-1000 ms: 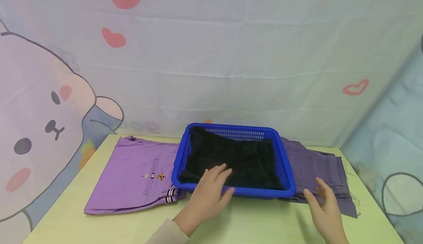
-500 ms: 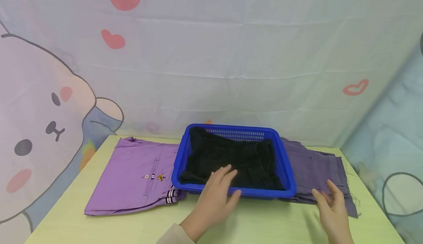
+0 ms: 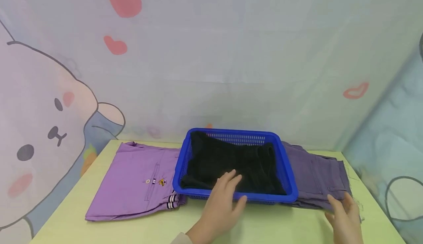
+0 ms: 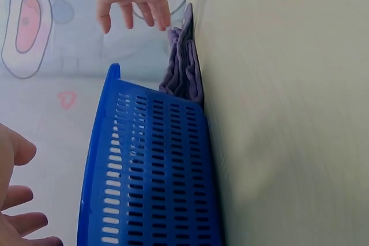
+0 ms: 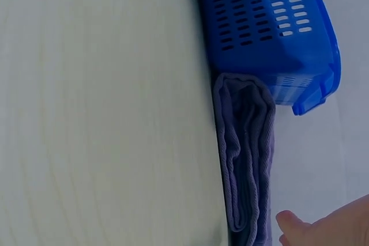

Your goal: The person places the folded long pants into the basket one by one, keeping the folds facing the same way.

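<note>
In the head view, folded black garment (image 3: 231, 159) lies inside a blue plastic basket (image 3: 290, 167). My left hand (image 3: 219, 207) hovers over the front rim, fingers loosely extended, holding nothing. The left wrist view shows its fingers (image 4: 26, 223) apart from the basket wall (image 4: 150, 171). On the right, my right hand (image 3: 347, 216) is beside the front edge of a folded dark purple garment (image 3: 302, 174) with frayed threads. Its fingers are relaxed and spread, and nothing is in its grasp. In the right wrist view, the purple folds (image 5: 245, 154) butt against the basket end.
Folded lilac garment (image 3: 132, 185), with a small embroidered emblem and striped trim, lies left of the basket. Everything stands on a pale yellow-green table (image 3: 257, 222). A printed cloth backdrop (image 3: 231, 71) hangs behind the table's far edge.
My right hand has drawn to the right and nearer to me along the purple garment. My left hand has drifted slightly right over the basket's front rim. The garments and basket stay in place.
</note>
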A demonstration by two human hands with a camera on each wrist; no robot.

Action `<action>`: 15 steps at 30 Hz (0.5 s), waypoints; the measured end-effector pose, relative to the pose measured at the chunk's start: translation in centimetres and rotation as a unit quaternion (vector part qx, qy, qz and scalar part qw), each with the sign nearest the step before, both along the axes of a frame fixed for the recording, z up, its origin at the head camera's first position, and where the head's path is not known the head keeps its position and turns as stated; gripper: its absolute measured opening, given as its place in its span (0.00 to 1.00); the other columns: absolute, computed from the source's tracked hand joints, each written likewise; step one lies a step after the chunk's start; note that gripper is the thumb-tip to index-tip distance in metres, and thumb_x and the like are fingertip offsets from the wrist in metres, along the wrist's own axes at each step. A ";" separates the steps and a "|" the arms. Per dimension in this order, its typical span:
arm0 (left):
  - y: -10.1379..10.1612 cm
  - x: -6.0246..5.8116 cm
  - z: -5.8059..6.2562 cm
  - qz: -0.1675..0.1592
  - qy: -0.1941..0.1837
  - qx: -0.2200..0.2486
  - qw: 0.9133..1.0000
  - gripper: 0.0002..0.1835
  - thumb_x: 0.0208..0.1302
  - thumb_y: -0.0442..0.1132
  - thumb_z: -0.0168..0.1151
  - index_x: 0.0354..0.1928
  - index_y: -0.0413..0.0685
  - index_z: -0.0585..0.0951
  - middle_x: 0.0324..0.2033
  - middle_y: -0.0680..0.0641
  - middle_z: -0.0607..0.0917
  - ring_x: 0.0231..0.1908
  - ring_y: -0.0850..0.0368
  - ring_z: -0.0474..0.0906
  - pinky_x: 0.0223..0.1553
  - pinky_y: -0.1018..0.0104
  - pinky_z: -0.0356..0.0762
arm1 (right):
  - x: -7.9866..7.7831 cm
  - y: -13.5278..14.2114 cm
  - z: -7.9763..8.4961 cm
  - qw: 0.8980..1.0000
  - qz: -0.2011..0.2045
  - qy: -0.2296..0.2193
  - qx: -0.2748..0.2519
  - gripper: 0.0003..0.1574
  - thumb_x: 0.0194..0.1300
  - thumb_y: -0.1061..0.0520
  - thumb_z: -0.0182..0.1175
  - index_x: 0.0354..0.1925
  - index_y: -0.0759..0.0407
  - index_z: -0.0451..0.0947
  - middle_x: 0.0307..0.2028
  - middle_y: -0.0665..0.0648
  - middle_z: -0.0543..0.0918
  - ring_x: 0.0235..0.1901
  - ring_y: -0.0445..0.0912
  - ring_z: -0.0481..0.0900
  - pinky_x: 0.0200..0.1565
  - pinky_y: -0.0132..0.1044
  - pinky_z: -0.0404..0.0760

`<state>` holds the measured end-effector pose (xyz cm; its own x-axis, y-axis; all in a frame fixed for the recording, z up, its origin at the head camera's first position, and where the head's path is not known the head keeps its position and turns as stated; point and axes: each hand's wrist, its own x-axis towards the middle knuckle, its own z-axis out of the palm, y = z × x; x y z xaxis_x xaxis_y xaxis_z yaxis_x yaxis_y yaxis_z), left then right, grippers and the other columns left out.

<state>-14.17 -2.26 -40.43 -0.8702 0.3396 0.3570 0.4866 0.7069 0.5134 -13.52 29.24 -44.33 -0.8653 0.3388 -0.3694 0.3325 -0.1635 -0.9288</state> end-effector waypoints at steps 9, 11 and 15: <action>1.0 0.6 -0.3 0.008 -0.015 0.049 0.999 0.27 0.63 0.51 0.49 0.63 0.51 0.63 0.66 0.51 0.57 0.66 0.50 0.50 0.61 0.48 0.55 | 0.0 1.8 -1.9 0.983 -0.089 0.007 -0.162 0.57 0.57 0.32 0.47 0.60 0.31 0.11 0.63 0.43 0.11 0.67 0.55 0.29 0.63 0.41 0.57; 1.2 0.7 -0.3 0.011 -0.020 0.058 0.998 0.27 0.63 0.51 0.49 0.63 0.51 0.62 0.66 0.52 0.56 0.66 0.51 0.49 0.60 0.48 0.57 | 0.0 2.1 -2.2 0.978 -0.102 0.008 -0.183 0.57 0.57 0.31 0.47 0.59 0.29 0.11 0.62 0.44 0.10 0.67 0.55 0.28 0.64 0.43 0.55; 1.3 0.8 -0.3 0.017 -0.042 0.081 0.996 0.28 0.63 0.50 0.50 0.64 0.52 0.61 0.66 0.54 0.54 0.66 0.51 0.48 0.60 0.47 0.59 | -0.3 2.4 -2.4 0.971 -0.103 -0.023 -0.214 0.62 0.51 0.25 0.46 0.54 0.31 0.05 0.60 0.50 0.07 0.67 0.57 0.29 0.65 0.49 0.50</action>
